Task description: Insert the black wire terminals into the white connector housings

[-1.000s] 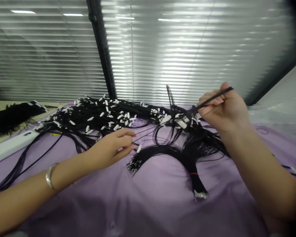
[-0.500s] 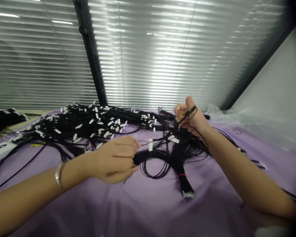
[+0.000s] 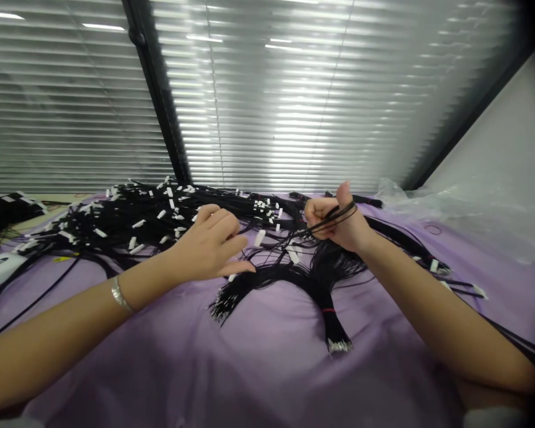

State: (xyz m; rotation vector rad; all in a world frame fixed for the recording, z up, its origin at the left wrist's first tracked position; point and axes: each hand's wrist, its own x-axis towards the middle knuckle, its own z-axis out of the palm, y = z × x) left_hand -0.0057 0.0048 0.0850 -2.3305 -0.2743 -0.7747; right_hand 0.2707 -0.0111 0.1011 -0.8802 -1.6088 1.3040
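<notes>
1. Black wires (image 3: 332,219) looped across a clenched right hand (image 3: 339,224), gripped between thumb and fingers.
2. Left hand (image 3: 209,244) open, fingers loosely spread, apparently grasping nothing, close above loose strands near a white connector (image 3: 259,238); any light contact hard to tell from this view.
3. Bundled black wire harness (image 3: 332,324) with a red tie, lying on purple cloth (image 3: 267,374) just below both hands.
4. Tangled heap of wires with white connectors (image 3: 151,223) beyond the left hand.
</notes>
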